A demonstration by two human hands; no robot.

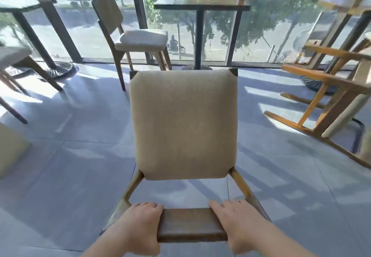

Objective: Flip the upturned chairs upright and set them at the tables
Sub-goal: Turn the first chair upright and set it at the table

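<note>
A wooden chair with a beige cushioned seat (183,124) stands upright right in front of me, its seat facing a black pedestal table (200,5) by the window. My left hand (138,226) and my right hand (236,224) both grip the top of its backrest (190,224), one at each end. At the right, an upturned wooden chair (321,96) rests tilted against another table (341,3), legs pointing left.
Another upright chair with a white cushion (138,39) stands left of the pedestal table. A further table (18,7) and chair (14,59) are at the far left. Glass window wall runs along the back. A beige object (10,148) sits at the left edge. Grey tiled floor around.
</note>
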